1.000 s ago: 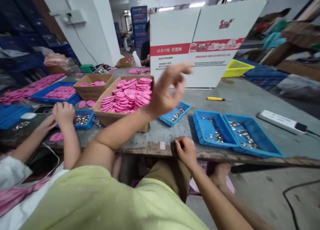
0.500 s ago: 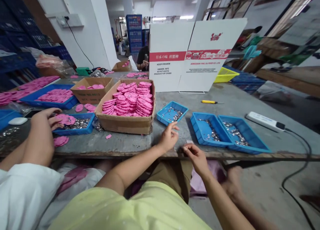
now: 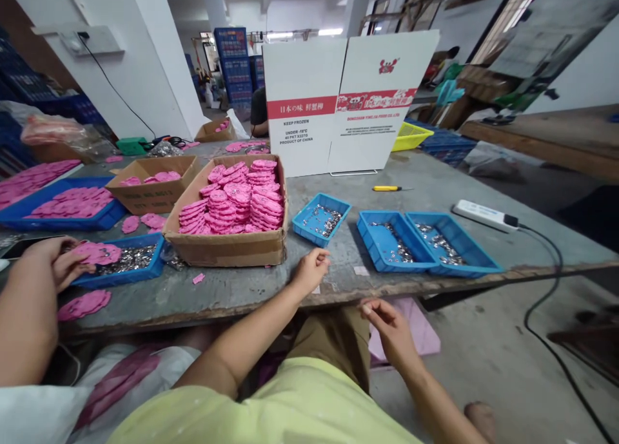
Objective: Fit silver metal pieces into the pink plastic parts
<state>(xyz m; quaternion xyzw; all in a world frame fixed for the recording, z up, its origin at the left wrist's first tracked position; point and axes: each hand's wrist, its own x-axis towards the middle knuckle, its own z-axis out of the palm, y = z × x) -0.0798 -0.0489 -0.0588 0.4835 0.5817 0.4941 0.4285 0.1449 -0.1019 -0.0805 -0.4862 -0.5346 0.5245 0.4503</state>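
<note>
My left hand [image 3: 311, 271] is over the table near its front edge, fingers curled and thumb against the index finger. Whatever it may hold is too small to make out. Just beyond it lies a small blue tray [image 3: 302, 220] with shiny metal pieces. At the table's edge, above my lap, my right hand [image 3: 388, 325] has thumb and index finger pinched together; anything between them cannot be made out. Two more blue trays, one nearer [image 3: 374, 254] and one farther right [image 3: 483, 263], hold similar metal pieces.
A cardboard box [image 3: 227, 256] of stacked pink pieces [image 3: 236, 196] stands left of centre. At far left a co-worker's hand [image 3: 60, 267] holds a pink piece [image 3: 99, 253] over a blue tray [image 3: 157, 254]. A yellow-handled tool [image 3: 387, 188], power strip [image 3: 483, 215] and white carton [image 3: 304, 154] are beyond.
My view has turned right, shifting most things leftward. My right hand has drawn back from the tabletop toward my lap. My left hand's fingers are curled in more tightly.
</note>
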